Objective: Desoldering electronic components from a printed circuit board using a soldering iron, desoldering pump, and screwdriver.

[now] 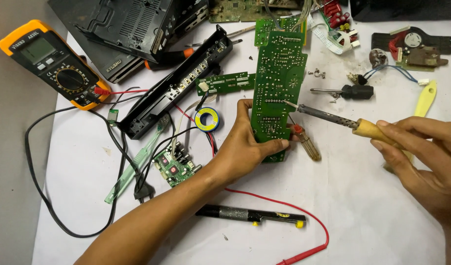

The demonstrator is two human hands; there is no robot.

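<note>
From where I sit, the soldering looks to be in mid-course: my left hand [245,147] grips the long green circuit board [277,88] by its lower end, thumb across the solder side, holding it in the middle of the frame, tilted up off the white sheet [362,211]. My right hand [421,152], at the right edge, is closed around the wooden handle of the soldering iron [333,118], whose tip touches the board about halfway along its right-hand side. I judge that one joint is being worked on now; how many joints are already done or still wait I cannot tell, since the pads are too small to read. Neither hand is free. Counting what lies around: one yellow multimeter [53,64] at upper left with its leads trailing out; one blue and yellow solder reel [207,119] left of the board; one black desoldering pump [250,215] at lower centre; one long black front panel [179,83] lying diagonally; two smaller green boards, a narrow one [225,82] just left of the main board and a small square one [174,167] at lower left; one clear-handled screwdriver [306,142] partly under the board; one pale yellow plastic tool [425,98] at the right; one black metal casing [137,24] at the top.
</note>
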